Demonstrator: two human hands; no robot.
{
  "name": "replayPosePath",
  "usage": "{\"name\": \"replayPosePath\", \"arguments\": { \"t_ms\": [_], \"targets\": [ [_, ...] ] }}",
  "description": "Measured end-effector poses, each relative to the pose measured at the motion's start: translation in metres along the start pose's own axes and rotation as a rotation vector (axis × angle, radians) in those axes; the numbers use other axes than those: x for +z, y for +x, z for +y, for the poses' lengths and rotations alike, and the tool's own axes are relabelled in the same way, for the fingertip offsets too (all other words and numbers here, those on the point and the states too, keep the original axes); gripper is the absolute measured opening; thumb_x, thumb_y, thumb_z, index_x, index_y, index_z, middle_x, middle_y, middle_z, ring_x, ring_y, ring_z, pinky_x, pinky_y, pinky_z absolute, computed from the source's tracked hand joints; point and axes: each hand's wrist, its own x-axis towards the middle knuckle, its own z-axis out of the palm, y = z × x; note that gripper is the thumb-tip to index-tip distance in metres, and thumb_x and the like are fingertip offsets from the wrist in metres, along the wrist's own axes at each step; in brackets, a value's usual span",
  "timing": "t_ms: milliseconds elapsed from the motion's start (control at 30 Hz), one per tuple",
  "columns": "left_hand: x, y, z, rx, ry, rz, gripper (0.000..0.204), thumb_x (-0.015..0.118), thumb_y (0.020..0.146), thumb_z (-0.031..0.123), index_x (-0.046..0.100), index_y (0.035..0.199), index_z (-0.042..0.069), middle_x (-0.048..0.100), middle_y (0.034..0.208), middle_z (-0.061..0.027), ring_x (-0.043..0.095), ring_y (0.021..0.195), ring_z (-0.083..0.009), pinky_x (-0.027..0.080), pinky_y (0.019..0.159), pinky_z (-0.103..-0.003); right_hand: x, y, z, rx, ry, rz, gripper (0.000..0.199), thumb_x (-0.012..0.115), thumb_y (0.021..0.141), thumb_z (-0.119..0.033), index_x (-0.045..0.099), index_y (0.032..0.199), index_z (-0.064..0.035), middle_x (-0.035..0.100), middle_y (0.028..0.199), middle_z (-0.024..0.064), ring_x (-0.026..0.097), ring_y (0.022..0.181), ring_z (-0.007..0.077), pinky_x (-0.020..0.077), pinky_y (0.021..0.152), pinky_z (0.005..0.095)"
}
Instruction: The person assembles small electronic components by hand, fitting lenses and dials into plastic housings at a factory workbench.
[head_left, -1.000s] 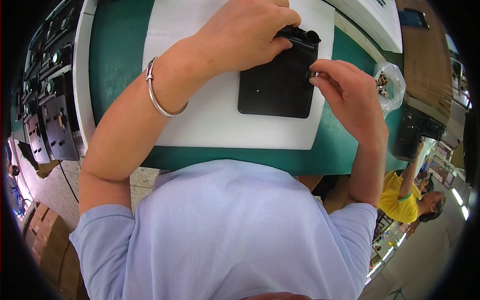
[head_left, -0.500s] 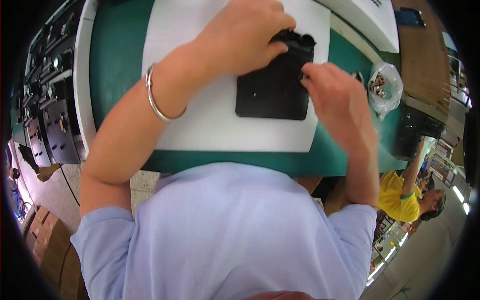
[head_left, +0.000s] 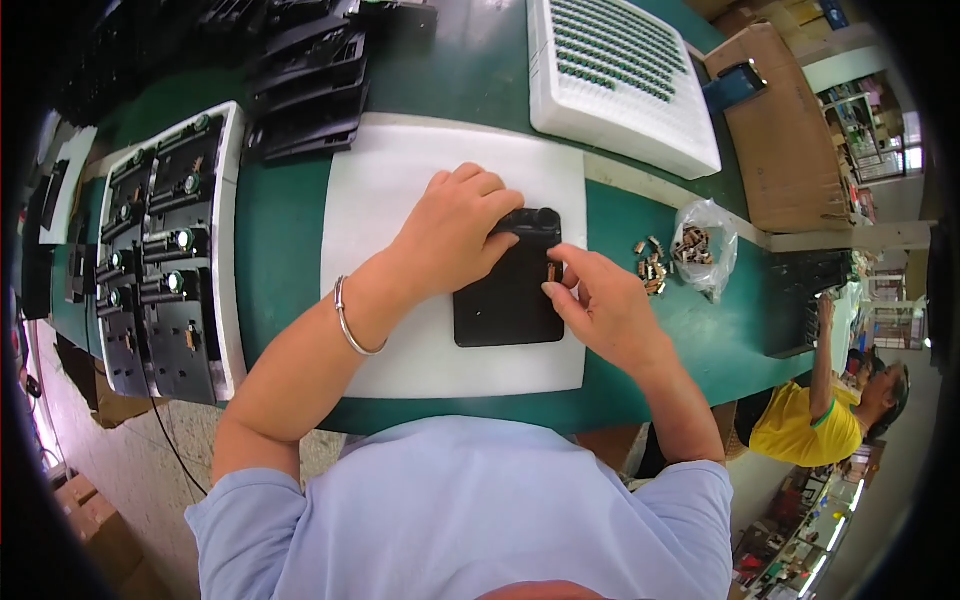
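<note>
A flat black plastic part [head_left: 508, 298] lies on a white foam mat [head_left: 400, 250] on the green bench. My left hand [head_left: 455, 225], with a silver bangle on its wrist, rests over the part's top left corner and holds it down. My right hand [head_left: 595, 300] pinches a small brownish metal piece [head_left: 551, 271] against the part's right edge, near its upper end. The part's round top end [head_left: 545, 217] shows between the two hands.
A clear bag of small metal pieces [head_left: 703, 245] lies right of the mat, with loose pieces beside it. A white tray of green components [head_left: 615, 85] stands behind. Black parts fill a tray [head_left: 170, 250] on the left and are stacked at the back. Another person in yellow is at the right.
The view has pulled back and up, so more of the bench shows. My right hand has settled at the part's right edge with the small piece; my left hand stays on the part.
</note>
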Motion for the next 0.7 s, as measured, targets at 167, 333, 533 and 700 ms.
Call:
{"name": "replayPosePath", "arguments": {
  "t_ms": [167, 333, 533, 700],
  "targets": [
    [-0.006, -0.004, -0.001, -0.003, 0.006, -0.014, 0.029, 0.077, 0.075, 0.012, 0.066, 0.102, 0.009, 0.064, 0.098, -0.0059, 0.056, 0.103, -0.0268, 0.043, 0.087, -0.04, -0.032, 0.039, 0.009, -0.106, -0.018, 0.234, 0.023, 0.07, 0.088, -0.014, 0.068, 0.108, -0.004, 0.064, 0.078, 0.0061, 0.055, 0.06, 0.0153, 0.0475, 0.06, 0.0294],
    [-0.005, 0.002, 0.003, -0.015, -0.029, -0.038, 0.032, 0.078, 0.073, 0.006, 0.066, 0.103, 0.005, 0.065, 0.097, -0.0086, 0.058, 0.1, -0.03, 0.045, 0.092, -0.04, -0.072, 0.138, 0.083, -0.099, -0.291, 0.509, 0.02, 0.062, 0.088, -0.021, 0.074, 0.09, -0.0046, 0.071, 0.091, 0.0155, 0.068, 0.076, 0.0309, 0.0536, 0.071, 0.0406],
    [-0.007, 0.004, -0.001, 0.008, -0.034, -0.014, 0.033, 0.078, 0.072, 0.005, 0.066, 0.103, 0.005, 0.065, 0.098, -0.009, 0.058, 0.099, -0.0302, 0.046, 0.091, -0.04, -0.077, 0.225, 0.131, 0.274, -0.612, 0.228, 0.035, 0.065, 0.079, -0.039, 0.077, 0.093, -0.0093, 0.073, 0.097, 0.0169, 0.07, 0.091, 0.034, 0.0545, 0.085, 0.0439],
    [-0.004, 0.007, -0.001, 0.006, -0.032, -0.021, 0.031, 0.078, 0.073, 0.007, 0.066, 0.101, 0.006, 0.066, 0.096, -0.0079, 0.058, 0.099, -0.0289, 0.046, 0.088, -0.039, -0.084, 0.244, 0.179, 0.184, -0.502, 0.268, 0.03, 0.07, 0.076, -0.035, 0.076, 0.082, -0.0061, 0.072, 0.077, 0.0126, 0.068, 0.071, 0.0254, 0.0534, 0.067, 0.0374]
  ]
}}
